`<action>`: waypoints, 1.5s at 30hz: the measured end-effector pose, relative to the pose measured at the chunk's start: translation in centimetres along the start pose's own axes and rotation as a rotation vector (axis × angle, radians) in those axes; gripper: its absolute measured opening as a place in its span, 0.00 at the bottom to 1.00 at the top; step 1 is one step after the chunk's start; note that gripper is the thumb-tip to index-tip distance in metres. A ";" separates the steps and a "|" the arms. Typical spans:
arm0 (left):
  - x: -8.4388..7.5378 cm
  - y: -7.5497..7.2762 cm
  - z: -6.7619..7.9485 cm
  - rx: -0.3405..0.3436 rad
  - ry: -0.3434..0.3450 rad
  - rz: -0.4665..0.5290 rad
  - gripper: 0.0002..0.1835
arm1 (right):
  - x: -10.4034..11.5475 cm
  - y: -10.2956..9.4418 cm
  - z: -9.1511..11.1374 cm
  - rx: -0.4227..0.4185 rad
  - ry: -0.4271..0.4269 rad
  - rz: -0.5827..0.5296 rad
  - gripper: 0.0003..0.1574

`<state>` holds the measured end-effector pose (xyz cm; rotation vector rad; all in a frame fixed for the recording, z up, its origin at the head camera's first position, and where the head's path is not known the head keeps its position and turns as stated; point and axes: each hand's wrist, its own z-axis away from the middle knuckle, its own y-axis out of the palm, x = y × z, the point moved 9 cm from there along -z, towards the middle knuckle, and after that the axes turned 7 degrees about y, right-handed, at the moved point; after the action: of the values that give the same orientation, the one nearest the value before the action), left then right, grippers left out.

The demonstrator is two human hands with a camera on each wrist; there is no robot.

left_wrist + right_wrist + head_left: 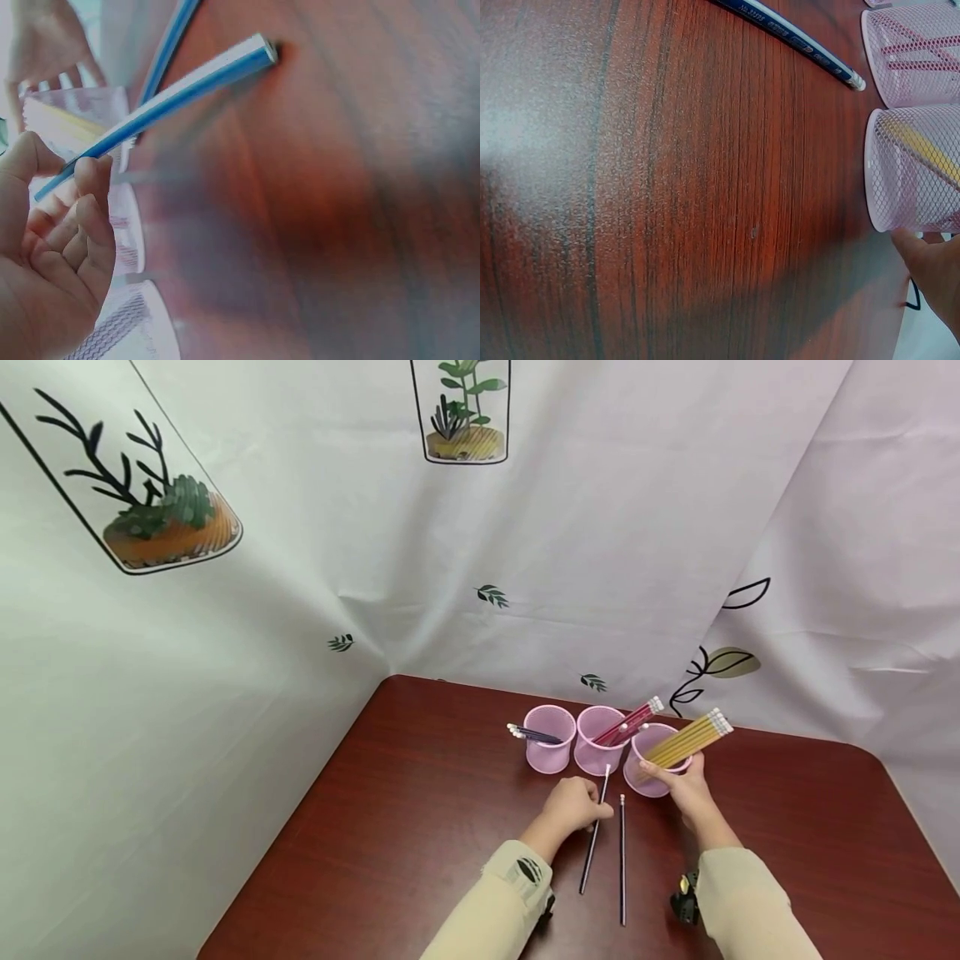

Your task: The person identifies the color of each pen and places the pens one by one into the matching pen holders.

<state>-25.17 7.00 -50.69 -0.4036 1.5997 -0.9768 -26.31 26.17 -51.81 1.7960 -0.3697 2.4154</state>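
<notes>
A dark blue pencil (589,862) with a white eraser is pinched between thumb and fingertip of my left hand (573,806). In the left wrist view this pencil (187,94) slants up from the table. A second blue pencil (622,860) lies on the table to its right; the right wrist view shows its eraser end. My right hand (686,787) holds the right-hand pink mesh pencil cup (645,787), thumb at the front and fingers on the right side. Yellow pencils (686,739) lean out of that cup.
Beside it stand the middle pink cup (597,762) with red pencils (630,724) and the left pink cup (547,760) with several dark blue pencils (538,734). The reddish-brown table (405,802) meets a white printed curtain (360,552) at the back and left.
</notes>
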 end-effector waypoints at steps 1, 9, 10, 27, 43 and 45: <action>-0.2 -0.4 0.0 -0.015 0.018 0.002 0.15 | 0.0 0.0 0.0 -0.001 0.002 0.000 0.55; -0.7 -2.2 0.4 -0.146 0.121 0.180 0.08 | 0.1 -0.1 0.1 -0.007 -0.025 -0.004 0.55; -0.7 -2.4 0.4 -0.166 0.128 0.204 0.07 | 0.0 -0.1 0.0 -0.004 -0.040 0.000 0.56; -1.9 -6.7 0.4 -0.329 0.200 0.360 0.16 | -4.0 -1.3 -3.9 -0.052 -0.081 -0.028 0.55; -2.5 -10.7 0.3 -0.552 0.305 0.451 0.09 | 0.1 -0.1 0.0 -0.013 -0.061 -0.042 0.55; -2.8 -11.3 0.5 -0.586 0.332 0.427 0.09 | 0.1 0.0 0.0 -0.009 -0.022 -0.007 0.56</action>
<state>-26.72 2.11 -40.20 -0.2794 2.1617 -0.2419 -26.34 26.22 -51.74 1.8179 -0.3758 2.3874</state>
